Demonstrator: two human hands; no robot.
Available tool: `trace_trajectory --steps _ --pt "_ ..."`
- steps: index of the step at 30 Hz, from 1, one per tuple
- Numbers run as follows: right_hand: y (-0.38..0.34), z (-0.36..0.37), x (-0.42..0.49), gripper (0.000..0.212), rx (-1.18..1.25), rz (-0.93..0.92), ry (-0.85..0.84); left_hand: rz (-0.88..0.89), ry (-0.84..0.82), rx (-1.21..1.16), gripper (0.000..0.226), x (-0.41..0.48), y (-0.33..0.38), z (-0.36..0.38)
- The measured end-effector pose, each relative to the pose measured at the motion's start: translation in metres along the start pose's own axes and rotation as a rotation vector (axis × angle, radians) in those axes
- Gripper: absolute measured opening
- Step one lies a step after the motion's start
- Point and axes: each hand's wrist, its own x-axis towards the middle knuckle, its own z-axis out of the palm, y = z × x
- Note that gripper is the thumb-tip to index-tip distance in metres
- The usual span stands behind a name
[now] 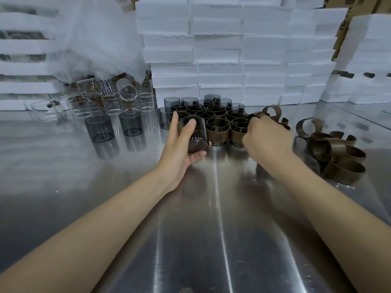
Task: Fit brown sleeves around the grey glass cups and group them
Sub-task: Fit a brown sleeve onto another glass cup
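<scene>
My left hand [182, 144] grips a bare grey glass cup [195, 135], tilted, just above the metal table [211, 229]. Behind it stands a group of sleeved grey cups [218, 132], packed together in rows. My right hand [266, 138] reaches over the right end of that group, its fingers curled on a brown sleeve [257, 115] at the heap's edge. A pile of loose brown sleeves [336, 153] lies to the right. Two bare grey cups [99, 129] stand on the left.
Several clear glass cups [110, 102] crowd the back left under a white mesh bag [95, 39]. Stacked white foam boxes [232, 49] wall off the back and right. Foam trays [19, 70] are stacked at the far left.
</scene>
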Motion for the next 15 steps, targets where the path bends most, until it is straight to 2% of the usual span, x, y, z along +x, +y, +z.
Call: trace_trajectory --steps 3,5,7,11,15 --pt "0.013 0.002 0.004 0.028 -0.168 0.041 -0.111 -0.044 -0.066 0.060 0.115 0.000 -0.001 -0.002" --pt "0.014 0.004 0.004 0.033 -0.154 0.092 -0.204 -0.066 -0.079 0.132 0.128 -0.002 -0.003 -0.001" --pt "0.011 0.003 0.002 0.028 -0.085 0.137 -0.286 -0.037 -0.080 0.187 0.122 -0.004 -0.005 0.001" --pt "0.006 -0.005 0.001 0.019 -0.020 0.125 -0.352 0.075 -0.086 0.181 0.074 -0.007 -0.006 0.005" --pt "0.006 -0.007 0.002 0.020 0.040 0.071 -0.421 0.064 -0.096 0.179 0.072 -0.006 -0.004 0.003"
